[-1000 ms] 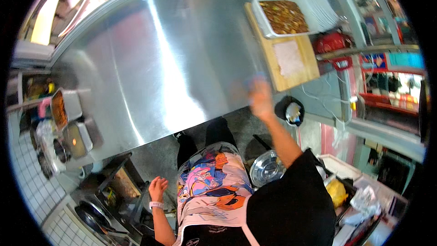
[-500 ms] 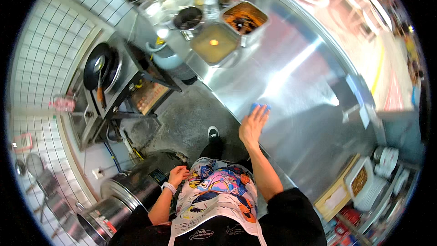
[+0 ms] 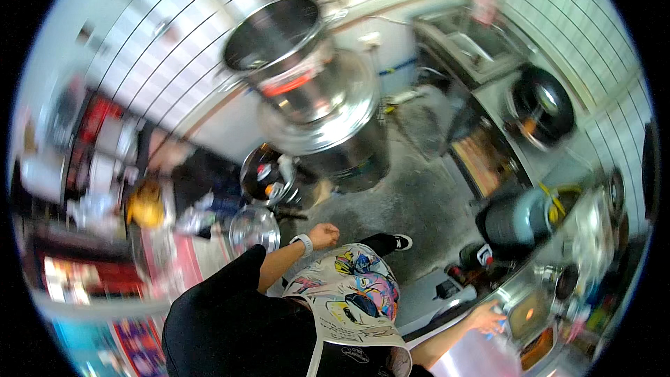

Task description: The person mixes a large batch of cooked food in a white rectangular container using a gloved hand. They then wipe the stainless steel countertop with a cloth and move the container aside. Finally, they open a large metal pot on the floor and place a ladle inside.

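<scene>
My left hand, with a white watch on its wrist, hangs in front of the apron. Its fingers are loosely curled, and nothing shows in them. At the lower right my right hand reaches over the steel counter. A bit of blue cloth shows at its fingertips; most of it is hidden and blurred. Just beyond these fingers stands a square metal tray of cloudy yellowish liquid. Beside it is a second metal tray with orange-brown contents.
A tall steel pot rests on a wide steel drum ahead. To the right are a sink, a black wok and a gas cylinder. A clear bowl and cluttered shelves lie to the left.
My view has swung left, from the counter toward the pot and drum. The right hand, flat on the blue cloth mid-counter before, is now beside the trays. The left hand stays near the apron.
</scene>
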Action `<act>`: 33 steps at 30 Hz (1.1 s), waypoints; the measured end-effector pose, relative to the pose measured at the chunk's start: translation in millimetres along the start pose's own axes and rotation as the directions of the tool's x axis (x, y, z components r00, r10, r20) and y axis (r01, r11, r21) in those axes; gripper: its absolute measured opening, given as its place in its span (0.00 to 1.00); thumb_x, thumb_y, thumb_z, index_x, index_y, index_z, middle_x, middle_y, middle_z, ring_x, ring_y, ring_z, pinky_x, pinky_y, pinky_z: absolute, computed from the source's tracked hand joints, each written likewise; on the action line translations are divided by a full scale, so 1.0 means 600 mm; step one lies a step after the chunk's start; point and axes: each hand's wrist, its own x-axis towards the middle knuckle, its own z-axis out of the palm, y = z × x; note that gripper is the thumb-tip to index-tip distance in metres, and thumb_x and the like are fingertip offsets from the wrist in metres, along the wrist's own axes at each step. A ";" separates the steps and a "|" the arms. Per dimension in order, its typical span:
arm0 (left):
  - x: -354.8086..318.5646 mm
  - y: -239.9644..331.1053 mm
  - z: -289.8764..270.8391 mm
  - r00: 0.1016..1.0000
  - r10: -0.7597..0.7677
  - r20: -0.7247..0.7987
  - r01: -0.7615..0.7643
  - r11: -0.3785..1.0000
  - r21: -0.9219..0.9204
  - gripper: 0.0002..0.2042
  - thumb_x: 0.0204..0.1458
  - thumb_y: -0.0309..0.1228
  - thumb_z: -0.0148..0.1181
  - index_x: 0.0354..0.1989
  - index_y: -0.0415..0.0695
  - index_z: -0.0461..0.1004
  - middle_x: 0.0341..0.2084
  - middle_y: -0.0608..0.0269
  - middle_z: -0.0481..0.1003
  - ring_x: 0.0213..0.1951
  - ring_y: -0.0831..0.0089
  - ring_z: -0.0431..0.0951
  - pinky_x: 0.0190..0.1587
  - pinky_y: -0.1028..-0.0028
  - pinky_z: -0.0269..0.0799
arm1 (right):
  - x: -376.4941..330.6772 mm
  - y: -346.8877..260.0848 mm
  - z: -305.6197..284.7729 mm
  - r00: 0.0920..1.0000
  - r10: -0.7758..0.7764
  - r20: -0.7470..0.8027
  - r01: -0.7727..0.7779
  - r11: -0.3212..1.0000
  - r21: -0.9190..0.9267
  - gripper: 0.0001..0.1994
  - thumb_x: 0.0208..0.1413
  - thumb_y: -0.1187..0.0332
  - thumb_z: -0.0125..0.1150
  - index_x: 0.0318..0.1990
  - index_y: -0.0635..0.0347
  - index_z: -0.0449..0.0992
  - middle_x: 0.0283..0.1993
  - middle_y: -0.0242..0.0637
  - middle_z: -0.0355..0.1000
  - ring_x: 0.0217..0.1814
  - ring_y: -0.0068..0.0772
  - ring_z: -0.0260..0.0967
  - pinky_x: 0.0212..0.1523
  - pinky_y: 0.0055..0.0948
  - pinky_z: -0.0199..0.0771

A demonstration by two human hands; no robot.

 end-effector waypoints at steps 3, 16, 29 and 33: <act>-0.071 -0.170 -0.033 0.953 0.015 -0.303 0.003 0.998 0.059 0.14 0.51 0.32 0.65 0.44 0.39 0.78 0.33 0.58 0.81 0.34 0.71 0.80 0.40 0.71 0.76 | -0.133 -0.066 -0.119 0.748 -0.661 -0.061 0.539 0.550 0.638 0.30 0.63 0.55 0.55 0.67 0.62 0.62 0.71 0.60 0.52 0.66 0.51 0.59 0.59 0.53 0.65; -0.205 -0.297 -0.124 0.744 -0.078 -0.664 -0.185 0.931 -0.316 0.20 0.50 0.11 0.41 0.48 0.34 0.75 0.48 0.53 0.78 0.54 0.66 0.75 0.59 0.71 0.68 | -0.455 -0.273 -0.339 -0.281 -0.935 0.215 -0.068 0.243 0.968 0.15 0.62 0.66 0.62 0.47 0.74 0.77 0.26 0.40 0.78 0.25 0.23 0.74 0.31 0.25 0.74; 0.042 -0.749 -0.466 0.776 -0.201 -0.598 0.526 0.731 0.435 0.13 0.51 0.34 0.60 0.41 0.41 0.79 0.32 0.53 0.82 0.36 0.58 0.82 0.40 0.65 0.77 | -0.656 -0.271 -0.233 -0.485 -0.568 0.664 0.317 0.594 0.739 0.26 0.63 0.49 0.57 0.47 0.70 0.78 0.38 0.41 0.79 0.39 0.34 0.79 0.44 0.32 0.79; 0.178 -0.821 -0.545 0.573 -0.482 -0.663 0.284 0.876 -0.390 0.10 0.56 0.33 0.59 0.37 0.38 0.77 0.34 0.51 0.79 0.35 0.60 0.82 0.38 0.60 0.79 | -0.688 -0.285 -0.164 -0.397 -0.463 0.792 0.465 0.642 0.609 0.24 0.61 0.52 0.60 0.50 0.68 0.76 0.40 0.44 0.80 0.40 0.37 0.80 0.43 0.31 0.78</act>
